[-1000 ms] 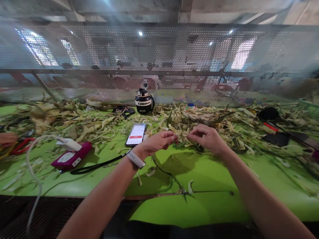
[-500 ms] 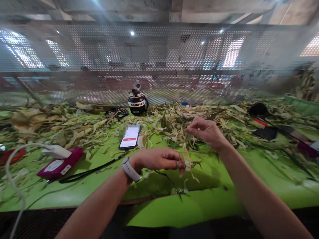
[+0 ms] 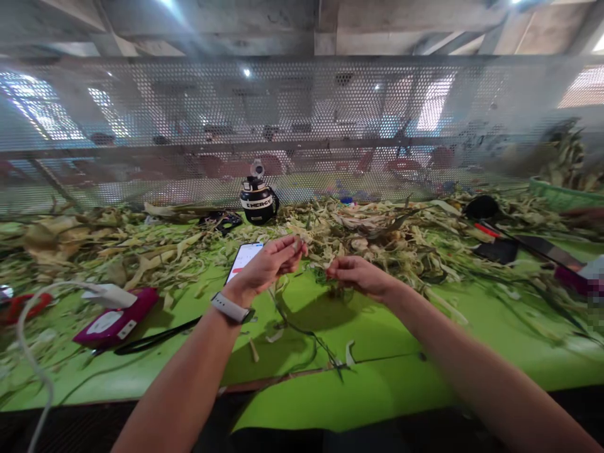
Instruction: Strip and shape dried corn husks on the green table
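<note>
My left hand [image 3: 280, 257] is raised over the table by the phone [image 3: 243, 259], its thumb and fingers pinched together. Whatever sits in that pinch is too small to make out. To its right, my right hand [image 3: 361, 275] is also closed, fingertips pressed together at the near edge of a heap of dry husk strips [image 3: 372, 233]. What those fingertips hold, if anything, cannot be told from the husks behind. A gap of green tabletop shows between the hands. Below them lie a thin dark cord [image 3: 302, 328] and a pale husk scrap [image 3: 349, 352].
A black bottle [image 3: 257, 204] stands behind the phone. At left are a purple power block [image 3: 116, 318] with a white plug and cable, a black strap [image 3: 160, 335] and a red-handled object [image 3: 28, 308]. A black tool [image 3: 542, 248] and a green basket [image 3: 561, 194] are right. Perforated metal screen [image 3: 302, 113] behind.
My left hand has moved up and away, toward the phone. My right hand has come down and left. The pale husk strands that hung between the hands no longer show there.
</note>
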{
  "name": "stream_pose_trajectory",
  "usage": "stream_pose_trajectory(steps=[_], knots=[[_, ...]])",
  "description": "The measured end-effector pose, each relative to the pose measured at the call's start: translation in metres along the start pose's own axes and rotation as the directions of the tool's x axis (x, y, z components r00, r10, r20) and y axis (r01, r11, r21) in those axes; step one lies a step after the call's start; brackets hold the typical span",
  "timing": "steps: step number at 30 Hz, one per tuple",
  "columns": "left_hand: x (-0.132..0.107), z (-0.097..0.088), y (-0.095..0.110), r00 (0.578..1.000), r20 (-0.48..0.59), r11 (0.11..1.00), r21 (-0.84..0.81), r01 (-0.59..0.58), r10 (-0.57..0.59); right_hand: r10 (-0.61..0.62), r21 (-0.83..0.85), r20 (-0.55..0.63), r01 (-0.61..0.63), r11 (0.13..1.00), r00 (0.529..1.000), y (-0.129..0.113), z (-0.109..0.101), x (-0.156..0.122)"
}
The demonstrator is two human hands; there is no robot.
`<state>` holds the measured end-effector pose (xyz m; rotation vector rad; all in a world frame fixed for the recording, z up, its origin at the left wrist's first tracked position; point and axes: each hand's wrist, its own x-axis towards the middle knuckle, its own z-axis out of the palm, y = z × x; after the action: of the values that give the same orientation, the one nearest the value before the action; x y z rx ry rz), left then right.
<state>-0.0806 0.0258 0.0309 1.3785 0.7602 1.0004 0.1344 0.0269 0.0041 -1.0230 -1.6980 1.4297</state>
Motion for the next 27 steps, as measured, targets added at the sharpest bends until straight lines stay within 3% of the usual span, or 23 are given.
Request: stream_pose_trajectory(steps=[4,9,12,16,20,23,25,27], knots=[[0.006,-0.007,-0.005,0.998,-0.065,0.938,0.347,0.012,0.011,-0.054,-0.073,0.009,0.054,0.996,0.999,-0.007,-0.004,-0.005],[0.01,-0.005,-0.009,0.989,-0.055,0.646,0.762,-0.045,0.135,-0.3,-0.402,-0.012,0.27,0.875,0.954,-0.021,-0.012,-0.016],[0.01,0.001,-0.01,0.979,-0.095,0.493,0.87,-0.007,0.183,-0.449,-0.548,0.062,0.406,0.731,0.891,-0.022,-0.008,-0.02],[0.008,0.008,-0.01,0.979,-0.134,0.256,0.962,0.092,0.156,-0.637,-0.677,0.171,0.559,0.479,0.752,-0.02,-0.001,-0.022],[0.006,0.016,-0.009,0.991,-0.04,0.06,0.998,0.033,0.128,-0.722,-0.775,0.18,0.548,0.314,0.668,-0.024,-0.006,-0.026],[0.001,0.026,-0.01,0.997,0.069,-0.05,0.996,-0.068,0.02,-0.776,-0.827,0.18,0.52,0.214,0.604,-0.032,-0.014,-0.029],[-0.005,0.034,-0.01,0.978,0.201,-0.031,0.979,-0.203,-0.059,-0.82,-0.855,0.141,0.486,0.182,0.555,-0.038,-0.018,-0.031],[-0.012,0.043,-0.008,0.946,0.312,0.066,0.949,-0.307,-0.091,-0.846,-0.863,0.101,0.469,0.187,0.523,-0.041,-0.021,-0.032]])
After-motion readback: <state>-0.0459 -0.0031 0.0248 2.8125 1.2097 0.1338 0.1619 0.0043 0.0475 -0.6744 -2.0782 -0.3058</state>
